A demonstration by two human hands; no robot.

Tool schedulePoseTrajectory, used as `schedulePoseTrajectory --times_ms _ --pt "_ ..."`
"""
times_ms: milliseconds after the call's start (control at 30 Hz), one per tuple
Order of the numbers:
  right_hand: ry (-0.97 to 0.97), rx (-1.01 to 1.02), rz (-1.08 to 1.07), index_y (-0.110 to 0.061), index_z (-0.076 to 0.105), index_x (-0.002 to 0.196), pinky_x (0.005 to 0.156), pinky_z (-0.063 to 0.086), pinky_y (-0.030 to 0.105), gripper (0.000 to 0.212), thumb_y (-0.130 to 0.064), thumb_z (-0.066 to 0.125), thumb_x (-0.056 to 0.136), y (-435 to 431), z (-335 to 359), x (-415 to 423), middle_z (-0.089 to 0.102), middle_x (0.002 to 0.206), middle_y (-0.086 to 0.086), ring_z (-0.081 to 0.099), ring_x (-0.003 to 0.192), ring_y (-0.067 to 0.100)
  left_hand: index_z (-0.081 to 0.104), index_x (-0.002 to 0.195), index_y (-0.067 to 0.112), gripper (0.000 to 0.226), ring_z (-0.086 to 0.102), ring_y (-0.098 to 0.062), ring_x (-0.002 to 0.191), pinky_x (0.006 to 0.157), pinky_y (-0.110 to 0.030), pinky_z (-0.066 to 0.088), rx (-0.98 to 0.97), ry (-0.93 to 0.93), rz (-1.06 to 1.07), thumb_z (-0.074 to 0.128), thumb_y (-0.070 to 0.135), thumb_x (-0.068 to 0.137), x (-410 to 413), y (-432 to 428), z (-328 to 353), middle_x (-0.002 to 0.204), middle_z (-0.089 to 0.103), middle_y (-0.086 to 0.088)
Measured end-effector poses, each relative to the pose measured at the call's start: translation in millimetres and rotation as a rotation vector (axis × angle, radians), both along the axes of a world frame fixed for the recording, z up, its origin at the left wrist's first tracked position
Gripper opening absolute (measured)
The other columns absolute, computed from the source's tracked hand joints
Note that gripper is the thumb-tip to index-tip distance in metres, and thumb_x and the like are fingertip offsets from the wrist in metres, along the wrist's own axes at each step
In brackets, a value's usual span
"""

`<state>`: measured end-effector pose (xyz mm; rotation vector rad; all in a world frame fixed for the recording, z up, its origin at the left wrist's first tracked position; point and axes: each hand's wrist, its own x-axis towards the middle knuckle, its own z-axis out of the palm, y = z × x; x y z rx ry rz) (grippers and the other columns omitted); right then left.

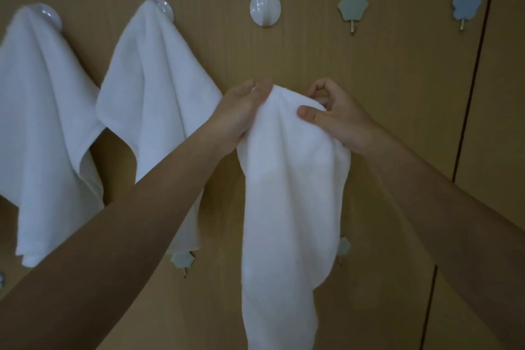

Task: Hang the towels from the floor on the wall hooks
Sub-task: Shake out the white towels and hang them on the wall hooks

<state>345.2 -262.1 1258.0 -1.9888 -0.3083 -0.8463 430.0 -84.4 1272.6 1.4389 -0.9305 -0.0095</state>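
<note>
A white towel (287,193) hangs down in front of the wooden wall, held at its top by both hands. My left hand (241,109) grips its upper left edge. My right hand (335,115) pinches its upper right part, thumb on the front. Above the towel a round white hook (265,8) is bare. Two other white towels hang on round hooks: one at the far left (42,122), one left of centre (153,94). The top of the held towel is well below the bare hook.
A bare star-shaped hook (352,6) and a bare flower-shaped hook (466,7) sit to the right in the upper row. More star hooks (182,260) sit in a lower row, partly hidden by towels. A dark vertical panel seam (471,85) runs on the right.
</note>
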Motion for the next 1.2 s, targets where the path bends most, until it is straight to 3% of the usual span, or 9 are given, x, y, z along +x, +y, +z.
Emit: schedulePoseTrajectory --times_ms 133,233,333,433,600,733,900,1033,1200 --pt "-0.122 -0.053 -0.037 -0.025 0.050 0.091 0.055 0.043 0.020 0.019 -0.019 0.067 0.091 -3.3 21.7 11.6 0.064 0.081 0.003 0.057 0.068 0.011 0.064 0.095 0.016 0.024 0.062 -0.004 0.081 0.074 -0.023 0.050 0.055 -0.320 0.292 0.060 0.040 0.093 15.7 5.2 19.7 0.092 0.067 0.007" --pt "-0.191 -0.080 -0.034 -0.024 0.049 0.087 0.052 0.040 0.019 0.020 -0.015 0.066 0.091 -1.9 39.2 19.8 0.059 0.076 0.001 0.051 0.062 0.007 0.060 0.097 0.026 0.014 0.056 0.007 0.065 0.060 -0.012 0.044 0.000 -0.478 0.279 0.070 0.028 0.088 17.5 10.6 37.7 0.079 0.059 0.019" --pt "-0.248 -0.099 -0.048 -0.025 0.048 0.086 0.052 0.039 0.017 0.023 -0.013 0.066 0.091 0.5 57.3 24.9 0.055 0.074 -0.003 0.048 0.060 0.003 0.056 0.095 0.025 0.021 0.049 0.003 0.053 0.050 -0.014 0.040 -0.017 -0.555 0.205 0.074 0.020 0.085 20.5 17.8 53.9 0.063 0.054 0.020" --pt "-0.273 -0.142 -0.039 -0.024 0.048 0.083 0.052 0.038 0.015 0.023 -0.011 0.064 0.092 1.9 73.3 26.2 0.055 0.072 -0.009 0.047 0.058 -0.002 0.056 0.091 0.022 0.020 0.054 -0.002 0.065 0.057 -0.016 0.044 0.037 -0.651 0.163 0.073 0.015 0.085 24.2 24.1 67.7 0.075 0.059 0.018" --pt "-0.280 -0.277 -0.091 -0.029 0.055 0.079 0.060 0.038 0.012 0.023 -0.012 0.069 0.088 0.6 92.6 32.2 0.056 0.076 -0.011 0.048 0.066 -0.002 0.069 0.092 0.013 0.009 0.056 0.014 0.078 0.075 -0.005 0.040 0.136 -0.752 0.209 0.067 0.005 0.087 32.0 25.6 85.3 0.086 0.063 0.017" --pt "-0.283 -0.378 -0.122 -0.037 0.065 0.084 0.075 0.039 0.005 0.028 -0.010 0.067 0.089 -1.3 107.6 36.3 0.065 0.081 -0.032 0.056 0.082 -0.015 0.073 0.100 0.013 0.015 0.056 0.018 0.076 0.075 -0.003 0.038 0.067 -0.753 0.313 0.066 0.005 0.089 40.8 20.0 96.4 0.087 0.065 0.016" --pt "-0.392 -0.337 -0.202 -0.033 0.071 0.100 0.081 0.037 0.003 0.027 -0.009 0.060 0.094 1.5 123.7 50.7 0.061 0.095 -0.028 0.053 0.090 -0.019 0.072 0.111 0.008 0.023 0.057 -0.002 0.096 0.083 -0.002 0.035 0.040 -0.923 0.518 0.060 0.004 0.092 44.5 14.4 113.8 0.108 0.068 -0.004" --pt "-0.490 -0.365 -0.296 -0.014 0.071 0.113 0.083 0.032 -0.001 0.025 -0.005 0.056 0.095 9.7 130.6 62.0 0.057 0.101 -0.021 0.050 0.090 -0.016 0.067 0.122 0.012 0.032 0.056 -0.024 0.110 0.088 -0.017 0.037 0.127 -1.020 0.668 0.050 0.003 0.097 50.5 5.2 123.7 0.120 0.062 -0.012" --pt "-0.556 -0.459 -0.427 -0.010 0.069 0.116 0.084 0.030 -0.002 0.026 -0.004 0.054 0.096 11.7 135.1 72.2 0.066 0.114 0.005 0.050 0.101 0.004 0.062 0.130 0.017 0.039 0.055 -0.026 0.110 0.094 -0.038 0.043 0.185 -1.025 0.784 0.045 0.004 0.098 52.5 -5.1 124.6 0.121 0.059 -0.010"
